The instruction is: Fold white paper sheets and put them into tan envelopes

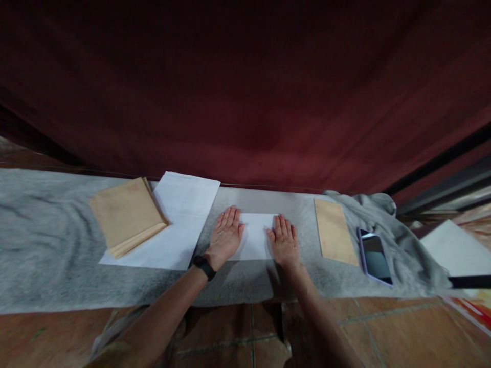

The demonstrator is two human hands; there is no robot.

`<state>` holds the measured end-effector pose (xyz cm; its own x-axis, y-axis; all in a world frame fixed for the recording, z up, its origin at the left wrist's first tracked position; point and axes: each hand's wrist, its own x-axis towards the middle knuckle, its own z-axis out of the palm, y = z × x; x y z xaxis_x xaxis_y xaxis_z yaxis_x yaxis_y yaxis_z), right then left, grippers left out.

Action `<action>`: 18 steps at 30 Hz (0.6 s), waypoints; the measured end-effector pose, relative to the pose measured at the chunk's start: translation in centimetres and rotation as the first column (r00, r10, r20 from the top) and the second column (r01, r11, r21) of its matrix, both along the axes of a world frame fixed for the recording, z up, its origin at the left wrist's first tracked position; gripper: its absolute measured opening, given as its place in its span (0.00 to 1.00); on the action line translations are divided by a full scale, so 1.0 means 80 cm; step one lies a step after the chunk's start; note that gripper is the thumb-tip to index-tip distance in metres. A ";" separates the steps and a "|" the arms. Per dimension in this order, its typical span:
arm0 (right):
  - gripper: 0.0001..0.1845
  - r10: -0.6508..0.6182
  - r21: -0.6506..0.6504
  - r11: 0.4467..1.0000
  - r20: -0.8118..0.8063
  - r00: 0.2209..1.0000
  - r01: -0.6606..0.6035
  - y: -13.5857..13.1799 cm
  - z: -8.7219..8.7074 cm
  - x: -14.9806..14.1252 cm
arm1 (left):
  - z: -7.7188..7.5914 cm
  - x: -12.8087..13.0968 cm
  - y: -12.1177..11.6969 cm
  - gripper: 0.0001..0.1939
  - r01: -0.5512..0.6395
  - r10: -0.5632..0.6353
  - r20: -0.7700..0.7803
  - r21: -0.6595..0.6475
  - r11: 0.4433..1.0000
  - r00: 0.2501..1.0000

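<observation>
A white sheet of paper [256, 237], apparently folded, lies flat on the grey cloth in front of me. My left hand [227, 232] rests palm down on its left end, fingers stretched out. On the right end lies my right hand [283, 237], also flat with the fingers extended. Left of my hands is a stack of larger white sheets [187, 199], and a pile of brown envelopes [125, 212] sits partly on top of it. To the right, a single brown envelope [334, 232] lies apart from both hands.
A phone in a purple case [376, 257] lies right of the single envelope, near bunched folds of the grey cloth [412, 255]. Behind the narrow covered surface hangs a dark red curtain [245, 102]. Tiled floor [395, 327] shows along the front edge.
</observation>
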<state>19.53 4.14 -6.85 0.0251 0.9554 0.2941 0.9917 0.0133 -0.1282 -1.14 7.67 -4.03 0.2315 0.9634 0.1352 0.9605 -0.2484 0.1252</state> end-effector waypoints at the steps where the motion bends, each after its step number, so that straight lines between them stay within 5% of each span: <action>1: 0.33 -0.018 -0.001 1.000 -0.003 1.000 0.018 0.000 0.000 0.002 | 0.001 -0.001 0.001 0.30 -0.016 0.016 -0.002 0.003 1.000 1.000; 5: 0.35 -0.076 0.035 0.996 -0.022 0.997 0.077 -0.001 0.007 0.000 | 0.008 0.005 -0.006 0.30 -0.018 0.015 0.030 0.098 0.995 0.999; 8: 0.34 -0.024 0.072 0.997 -0.047 0.999 0.027 -0.002 0.015 -0.013 | 0.010 0.021 -0.019 0.28 0.109 -0.124 0.078 0.172 0.979 0.989; 11: 0.33 0.095 0.071 0.993 -0.071 0.993 -0.090 -0.006 0.019 -0.033 | 0.005 0.036 -0.031 0.27 0.216 -0.231 0.087 0.151 0.965 0.969; 18: 0.30 0.159 0.008 0.987 -0.078 0.984 -0.159 -0.011 0.012 -0.053 | -0.006 0.035 -0.036 0.28 0.232 -0.236 0.061 0.062 0.971 0.970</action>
